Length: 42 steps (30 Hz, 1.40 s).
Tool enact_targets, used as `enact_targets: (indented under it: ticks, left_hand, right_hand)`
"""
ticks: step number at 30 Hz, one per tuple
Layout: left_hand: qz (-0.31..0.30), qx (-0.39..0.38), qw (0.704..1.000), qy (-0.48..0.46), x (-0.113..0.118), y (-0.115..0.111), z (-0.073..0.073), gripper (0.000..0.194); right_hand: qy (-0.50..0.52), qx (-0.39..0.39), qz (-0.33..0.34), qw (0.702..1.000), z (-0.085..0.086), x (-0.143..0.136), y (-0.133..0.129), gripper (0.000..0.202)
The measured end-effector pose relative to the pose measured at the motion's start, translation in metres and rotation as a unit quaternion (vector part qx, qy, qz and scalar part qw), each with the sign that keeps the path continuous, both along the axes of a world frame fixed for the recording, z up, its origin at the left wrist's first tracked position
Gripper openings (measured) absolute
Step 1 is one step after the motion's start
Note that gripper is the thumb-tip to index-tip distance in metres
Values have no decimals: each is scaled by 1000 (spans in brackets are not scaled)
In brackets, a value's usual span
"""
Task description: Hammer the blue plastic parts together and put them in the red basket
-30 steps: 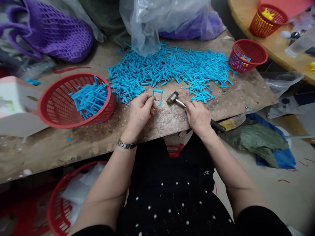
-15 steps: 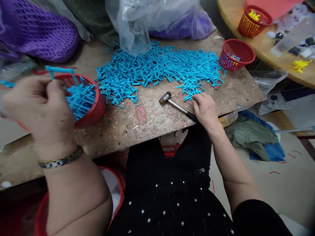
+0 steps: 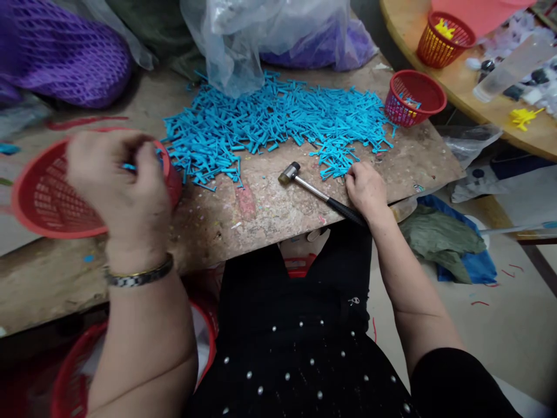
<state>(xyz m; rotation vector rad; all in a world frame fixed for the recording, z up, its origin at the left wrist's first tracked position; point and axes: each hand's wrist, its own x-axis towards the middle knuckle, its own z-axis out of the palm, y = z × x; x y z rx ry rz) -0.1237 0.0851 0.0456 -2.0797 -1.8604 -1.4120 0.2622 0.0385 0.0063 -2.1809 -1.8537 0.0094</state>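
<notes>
My left hand (image 3: 124,188) is over the near right side of a red plastic basket (image 3: 39,203), slightly blurred. Its fingers are curled in a pinch, with a bit of a blue plastic piece (image 3: 129,166) showing between them. Thin blue sticks (image 3: 243,125) lie in a wide heap on the worktable. At the heap's near right edge, my right hand (image 3: 368,188) rests with fingers bent together, fingertips by the closest sticks; what they hold, if anything, is hidden. A small hammer (image 3: 311,188) with a black grip lies just left of that hand.
A smaller red basket (image 3: 415,98) stands at the table's right end. Clear plastic bags (image 3: 239,52) and a purple net bag (image 3: 78,64) line the back. On a round table (image 3: 400,29) are another red basket (image 3: 446,40) and yellow pieces (image 3: 524,119). A red tub (image 3: 65,371) sits below.
My left hand has moved right across the basket, covering the blue sticks inside and uncovering its left part. The long blue piece above that hand no longer shows. My right hand has barely shifted.
</notes>
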Motion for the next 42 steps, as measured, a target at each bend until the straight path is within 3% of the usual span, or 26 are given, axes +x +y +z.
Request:
enact_targets:
  ticks: [2, 6, 10, 13, 19, 24, 28, 32, 34, 36, 42]
  left_hand:
    - [-47, 22, 998, 34, 35, -6, -1, 13]
    - [-190, -13, 981, 15, 92, -21, -11, 14]
    - [-281, -63, 958, -3, 128, -29, -23, 18]
    - [-315, -80, 946, -2, 144, -29, -26, 23]
    - [-343, -145, 928, 1, 156, -29, -27, 29]
    - [-378, -202, 903, -12, 158, -32, -27, 16]
    - [-388, -242, 886, -80, 158, -35, -24, 18]
    - [-390, -287, 857, -178, 159, -38, -25, 23]
    - [-388, -299, 847, -205, 159, -39, -28, 25]
    - [-388, -299, 847, -210, 159, -39, -30, 25]
    - [-388, -252, 879, -113, 160, -38, -30, 22]
  right_hand:
    - [3, 13, -1, 1000, 1, 2, 0, 19]
    - [38, 54, 13, 998, 6, 3, -5, 18]
    - [114, 53, 53, 991, 17, -6, -15, 17]
    - [172, 41, 86, 980, 26, -17, -24, 18]
    - [270, 17, 147, 952, 37, -31, -35, 20]
    - [350, 20, 163, 922, 36, -38, -40, 15]
    - [495, 31, 162, 853, 31, -44, -38, 13]
    - [631, 25, 138, 763, 25, -54, -34, 36]
    - [660, 29, 115, 742, 20, -59, -32, 38]
    - [656, 40, 97, 747, 16, -63, -31, 33]
    - [569, 79, 107, 811, 8, -67, -31, 21]
